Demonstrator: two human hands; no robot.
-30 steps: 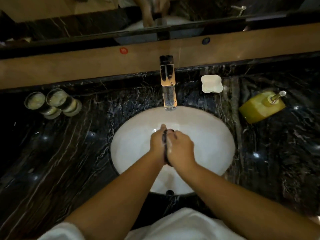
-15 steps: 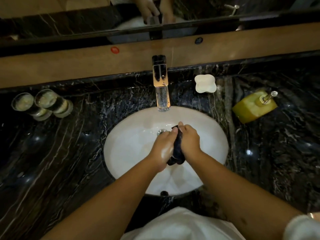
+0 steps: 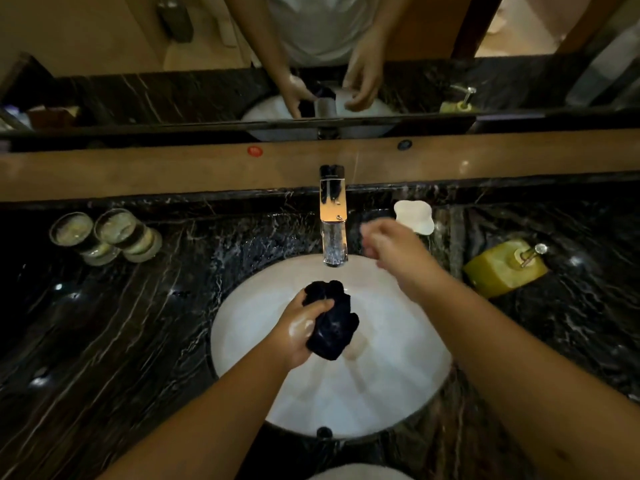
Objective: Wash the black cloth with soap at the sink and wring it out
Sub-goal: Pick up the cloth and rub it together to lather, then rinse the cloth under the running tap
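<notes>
Change: 0.5 s ago both hands squeezed the cloth together over the basin; now only the left hand (image 3: pixel 299 329) has it. The right hand (image 3: pixel 393 251) has let go and risen toward the tap (image 3: pixel 333 220), just right of it.
Meaning: prob. scrub phase ending, w/ right hand going for the tap lever for a rinse, or maybe the soap dish; can't tell which. Wringing not yet done, I'd say.
Left hand: fingers curled tight round the black cloth (image 3: pixel 330 322), skin wet and shiny.
Right hand: blurred by motion, fingers loosely bent, nothing in it as far as visible.
Cloth: bunched into a wad, held above the sink (image 3: pixel 398 358) approx. mid-bowl, below the spout. No water stream visible.
Counts: 1 cloth; 1 sink; 1 tap; 2 glass tumblers (image 3: pixel 104 235) on the table (image 3: pixel 104 341) at left, touching each other; 1 white soap dish (image 3: pixel 414 216) right of the tap; 1 yellow soap dispenser (image 3: pixel 504 270) further right; 2 small round marks on the wooden ledge (image 3: pixel 138 169), 1 red, 1 dark.
Mirror: above the ledge, repeats both hands and the dispenser.
Risk: soapy hand, slick wad; 1-handed grip may slip into the bowl.
</notes>
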